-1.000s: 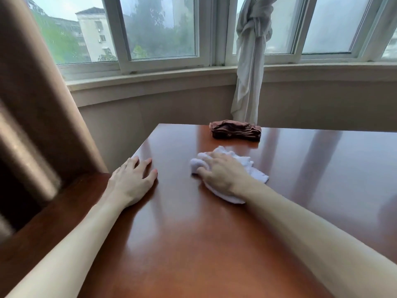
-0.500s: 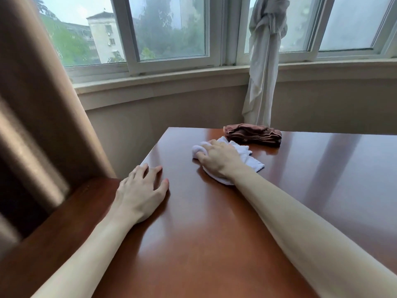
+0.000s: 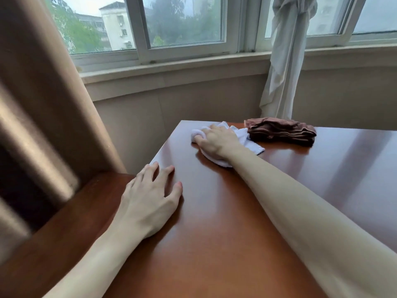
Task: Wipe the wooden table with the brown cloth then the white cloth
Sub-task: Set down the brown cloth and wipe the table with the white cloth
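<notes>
Two cloths lay on the table, and both were up at the far end by the window. One second before, the right hand and the white cloth were nearer the middle of the table. By this moment the hand had pushed the white cloth up to the far left corner. It lay just beside the brown cloth, maybe touching it. The right hand pressed down on the white cloth with its fingers curled round the bunched front. The left hand lay flat near the left edge with its fingers spread and nothing in it, likely to keep the person steady. The brown cloth sat folded and alone, so the brown wipe looked done. The white wipe looked well under way. The near part of the table and the right side probably had to come next.
</notes>
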The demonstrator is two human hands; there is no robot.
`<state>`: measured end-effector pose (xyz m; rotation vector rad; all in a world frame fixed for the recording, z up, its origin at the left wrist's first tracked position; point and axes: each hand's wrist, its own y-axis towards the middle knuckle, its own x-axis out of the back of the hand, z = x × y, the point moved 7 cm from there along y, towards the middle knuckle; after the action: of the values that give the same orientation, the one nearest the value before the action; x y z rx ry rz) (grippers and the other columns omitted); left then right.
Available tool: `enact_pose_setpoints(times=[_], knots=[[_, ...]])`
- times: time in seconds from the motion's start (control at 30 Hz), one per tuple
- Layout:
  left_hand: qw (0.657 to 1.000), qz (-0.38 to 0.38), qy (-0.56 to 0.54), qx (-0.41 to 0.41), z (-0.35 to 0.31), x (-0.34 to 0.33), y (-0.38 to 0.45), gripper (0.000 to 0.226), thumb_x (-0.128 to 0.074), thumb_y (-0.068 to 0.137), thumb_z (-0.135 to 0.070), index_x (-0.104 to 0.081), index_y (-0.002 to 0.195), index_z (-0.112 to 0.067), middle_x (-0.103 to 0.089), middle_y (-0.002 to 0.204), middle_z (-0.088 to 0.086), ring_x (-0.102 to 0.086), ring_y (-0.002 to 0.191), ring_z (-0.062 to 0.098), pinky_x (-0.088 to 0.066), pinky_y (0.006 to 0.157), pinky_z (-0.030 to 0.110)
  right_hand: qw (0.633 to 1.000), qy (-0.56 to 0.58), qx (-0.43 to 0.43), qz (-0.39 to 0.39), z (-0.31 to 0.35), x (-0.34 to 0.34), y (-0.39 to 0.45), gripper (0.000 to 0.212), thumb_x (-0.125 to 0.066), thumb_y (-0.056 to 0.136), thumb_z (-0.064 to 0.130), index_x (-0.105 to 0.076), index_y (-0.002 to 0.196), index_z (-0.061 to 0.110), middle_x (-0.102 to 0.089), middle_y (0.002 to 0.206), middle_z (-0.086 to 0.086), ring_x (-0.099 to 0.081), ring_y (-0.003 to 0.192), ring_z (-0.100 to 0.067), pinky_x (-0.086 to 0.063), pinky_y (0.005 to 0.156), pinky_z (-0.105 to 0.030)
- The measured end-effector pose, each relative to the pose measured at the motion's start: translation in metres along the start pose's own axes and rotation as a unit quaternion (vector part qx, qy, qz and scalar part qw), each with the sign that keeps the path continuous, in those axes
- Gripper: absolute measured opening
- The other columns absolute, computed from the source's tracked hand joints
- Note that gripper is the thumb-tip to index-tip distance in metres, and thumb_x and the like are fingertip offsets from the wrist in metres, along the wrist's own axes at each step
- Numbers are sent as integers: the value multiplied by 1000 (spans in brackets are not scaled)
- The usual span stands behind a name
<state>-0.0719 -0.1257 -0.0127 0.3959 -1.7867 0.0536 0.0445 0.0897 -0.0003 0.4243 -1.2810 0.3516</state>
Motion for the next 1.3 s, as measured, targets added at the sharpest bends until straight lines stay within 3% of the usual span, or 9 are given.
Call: enact_pose_setpoints(times=[0.23, 0.4, 0.57, 0.7, 0.87, 0.93, 1.1, 1.23, 1.3], knots=[[1000, 3, -1, 4, 4, 0, 1, 57, -25, 96, -65, -22, 151, -54, -15, 165, -11, -8, 153, 9, -19, 122, 36, 999, -3, -43, -12, -21, 0, 58, 53, -29, 96, 54, -58, 134, 31, -54, 137, -7, -41, 132, -34, -25, 107, -51], [1000, 12, -3, 11, 2, 1, 0, 57, -27, 96, -65, -26, 151, -51, -18, 165, -9, -12, 152, 11, -20, 121, 39, 1000, -14, 13, -11, -7, -9, 35, 64, -17, 86, 62, -60, 127, 38, -57, 137, 1, -46, 127, -30, -24, 103, -54], [1000, 19, -5, 15, 2, -1, 1, 56, -32, 97, -62, -33, 151, -47, -25, 164, -2, -16, 152, 17, -20, 122, 40, 996, -15, 86, -2, 21, -15, -55, 57, -14, 90, 61, -55, 124, 40, -56, 135, 8, -47, 126, -29, -30, 105, -56], [1000, 25, -2, 16, 0, 2, -1, 55, -33, 99, -58, -36, 151, -42, -29, 162, 0, -18, 152, 20, -19, 121, 40, 988, 20, 150, 29, 53, 2, -174, 73, -12, 83, 60, -43, 143, 33, -44, 151, 4, -34, 138, -27, -21, 116, -56], [1000, 17, 8, 4, -1, 2, -2, 55, -30, 99, -56, -39, 150, -38, -36, 156, 1, -26, 148, 20, -24, 119, 40, 976, 54, 208, 34, 50, 19, -267, 62, -27, 86, 55, -43, 145, 45, -41, 153, 15, -30, 141, -15, -8, 125, -45], [1000, 12, 7, 1, 0, 1, -2, 60, -25, 96, -59, -40, 150, -38, -39, 153, 1, -29, 146, 19, -27, 118, 41, 981, 56, 183, 30, 39, 23, -254, 62, -27, 84, 59, -43, 143, 49, -39, 153, 14, -26, 144, -16, -6, 125, -47], [1000, -13, 2, 1, 2, -1, -1, 64, -23, 91, -62, -42, 148, -39, -40, 152, -1, -31, 145, 17, -29, 117, 40, 992, -9, 122, 1, 22, 16, -152, 61, -18, 84, 65, -47, 135, 48, -48, 141, 8, -35, 129, -25, -25, 111, -54], [1000, -18, -11, 3, 1, -1, 2, 56, -33, 96, -57, -40, 149, -41, -34, 157, -3, -23, 149, 14, -20, 122, 36, 996, 6, 93, -1, 21, 3, -65, 39, -20, 88, 59, -38, 123, 56, -52, 138, 5, -41, 124, -28, -28, 107, -57], [1000, -16, -17, 7, 1, -1, 2, 59, -31, 94, -61, -37, 149, -43, -29, 160, -5, -20, 150, 13, -19, 122, 35, 997, 3, 79, 5, 22, -2, -25, 55, -16, 84, 62, -45, 129, 52, -52, 142, 3, -42, 128, -30, -25, 108, -58]])
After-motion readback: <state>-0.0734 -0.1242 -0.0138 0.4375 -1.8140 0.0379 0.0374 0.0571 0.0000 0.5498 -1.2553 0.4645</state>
